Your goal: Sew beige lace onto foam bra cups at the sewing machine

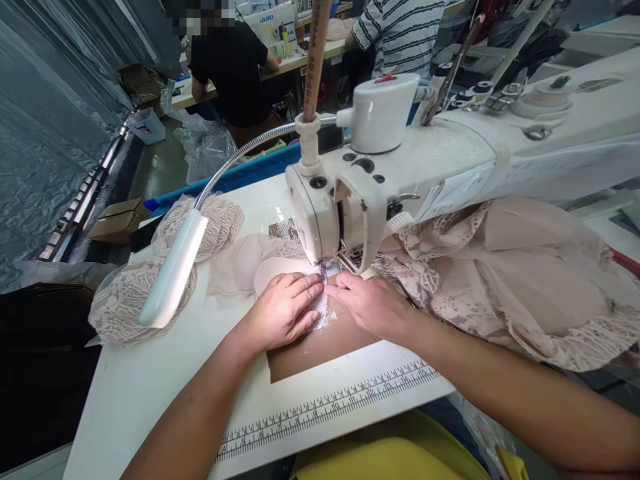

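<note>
Under the needle head of a white sewing machine [320, 200] lies a pale, rounded cup-shaped fabric piece [273, 268] with a light strip at its right. My left hand [286, 310] rests on this piece, its fingers stretched out together and the tips close to the presser foot. On the other side, my right hand [373, 303] has its fingers curled in, with thumb and forefinger pinched at the fabric's edge beside the foot. Exactly what sits between them is hidden. A brown sheet [320, 353] covers the tabletop beneath both hands.
Beige lace bundles [143, 300] lie at the left, below a bendable lamp [175, 270]. More lace cloth [500, 267] is heaped at the right. A printed ruler [325, 413] runs along the table's front edge. Two people sit at machines beyond.
</note>
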{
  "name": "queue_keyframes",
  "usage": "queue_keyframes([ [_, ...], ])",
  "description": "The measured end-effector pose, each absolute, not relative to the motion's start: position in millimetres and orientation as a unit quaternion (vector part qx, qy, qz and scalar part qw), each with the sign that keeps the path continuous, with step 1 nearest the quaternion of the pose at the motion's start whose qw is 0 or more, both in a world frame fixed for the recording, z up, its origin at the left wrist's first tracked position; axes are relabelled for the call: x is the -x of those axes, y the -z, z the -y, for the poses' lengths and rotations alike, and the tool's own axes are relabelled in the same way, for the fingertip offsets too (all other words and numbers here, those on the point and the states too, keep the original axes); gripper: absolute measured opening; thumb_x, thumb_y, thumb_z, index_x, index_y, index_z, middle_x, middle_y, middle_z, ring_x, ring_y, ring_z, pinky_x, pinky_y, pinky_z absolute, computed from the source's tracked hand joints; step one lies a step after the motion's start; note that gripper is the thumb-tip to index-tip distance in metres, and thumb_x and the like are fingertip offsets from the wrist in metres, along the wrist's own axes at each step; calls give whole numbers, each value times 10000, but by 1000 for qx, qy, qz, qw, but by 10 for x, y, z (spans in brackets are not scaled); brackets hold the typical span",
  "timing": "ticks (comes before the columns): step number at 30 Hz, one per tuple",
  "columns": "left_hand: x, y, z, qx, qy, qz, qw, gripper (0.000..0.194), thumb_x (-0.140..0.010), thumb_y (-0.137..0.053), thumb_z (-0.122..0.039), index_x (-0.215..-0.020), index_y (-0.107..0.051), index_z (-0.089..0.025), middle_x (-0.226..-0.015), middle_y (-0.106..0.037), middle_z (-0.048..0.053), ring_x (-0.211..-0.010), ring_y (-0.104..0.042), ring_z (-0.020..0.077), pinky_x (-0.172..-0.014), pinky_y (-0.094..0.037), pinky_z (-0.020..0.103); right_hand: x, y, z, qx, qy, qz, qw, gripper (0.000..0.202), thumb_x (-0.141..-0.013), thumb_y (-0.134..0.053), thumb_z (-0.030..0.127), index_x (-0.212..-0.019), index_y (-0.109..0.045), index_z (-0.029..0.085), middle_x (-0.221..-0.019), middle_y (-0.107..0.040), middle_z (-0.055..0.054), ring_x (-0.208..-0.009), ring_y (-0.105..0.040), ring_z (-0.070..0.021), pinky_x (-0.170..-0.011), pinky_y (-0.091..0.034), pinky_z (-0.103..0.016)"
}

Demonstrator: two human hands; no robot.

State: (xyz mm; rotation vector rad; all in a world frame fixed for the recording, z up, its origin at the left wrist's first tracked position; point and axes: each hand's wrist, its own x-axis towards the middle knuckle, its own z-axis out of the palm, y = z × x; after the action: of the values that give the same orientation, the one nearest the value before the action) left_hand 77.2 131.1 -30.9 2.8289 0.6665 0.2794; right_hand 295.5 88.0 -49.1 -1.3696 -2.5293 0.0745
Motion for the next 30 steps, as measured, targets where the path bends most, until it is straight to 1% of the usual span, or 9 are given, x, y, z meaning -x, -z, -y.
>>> queue_keyframes([
  [3, -754, 342, -1325, -972, -75, -205, 91, 457, -923, -450, -343, -1329, -489, -137, -1349, -538, 119, -1157, -486, 298, -955, -406, 462, -2940, 506, -849, 481, -7, 868, 124, 323, -801, -468, 55, -1034, -653, 181, -828, -576, -42, -682, -408, -152, -576, -221, -296],
  [10, -736, 329, -1288, -969, -71, -223, 80, 456, -930, -429, -350, -1327, -510, -142, -1360, -534, 102, -1135, -490, 290, -944, -412, 458, -2907, 499, -808, 502, 21, 858, 106, 324, -789, -474, 44, -1013, -655, 191, -833, -583, -52, -691, -425, -157, -595, -224, -307],
  [15, -783, 356, -1281, -964, -58, -252, 64, 472, -935, -404, -370, -1320, -520, -122, -1389, -506, 90, -1115, -487, 298, -946, -402, 467, -2886, 472, -838, 525, 16, 844, 110, 376, -806, -482, 71, -1128, -635, 190, -858, -603, -58, -689, -445, -160, -587, -238, -301],
  [20, -776, 411, -1300, -961, -74, -263, 51, 445, -929, -414, -337, -1295, -539, -117, -1383, -506, 114, -1099, -484, 302, -922, -409, 475, -2887, 446, -852, 539, 10, 836, 105, 376, -807, -503, 84, -1142, -635, 196, -834, -594, -51, -684, -448, -160, -576, -239, -300],
  [24, -738, 422, -1294, -961, -94, -253, 60, 401, -912, -440, -284, -1269, -550, -138, -1356, -523, 127, -1096, -487, 293, -908, -410, 470, -2966, 465, -856, 493, -14, 859, 136, 371, -832, -491, 95, -1158, -631, 204, -822, -575, -38, -688, -420, -154, -573, -232, -285],
  [30, -709, 402, -1254, -963, -113, -223, 104, 360, -883, -479, -227, -1228, -570, -174, -1240, -569, 129, -1030, -519, 255, -889, -413, 431, -3069, 574, -868, 391, -48, 900, 189, 361, -816, -461, 61, -1088, -657, 196, -789, -546, -32, -732, -413, -154, -591, -249, -268],
])
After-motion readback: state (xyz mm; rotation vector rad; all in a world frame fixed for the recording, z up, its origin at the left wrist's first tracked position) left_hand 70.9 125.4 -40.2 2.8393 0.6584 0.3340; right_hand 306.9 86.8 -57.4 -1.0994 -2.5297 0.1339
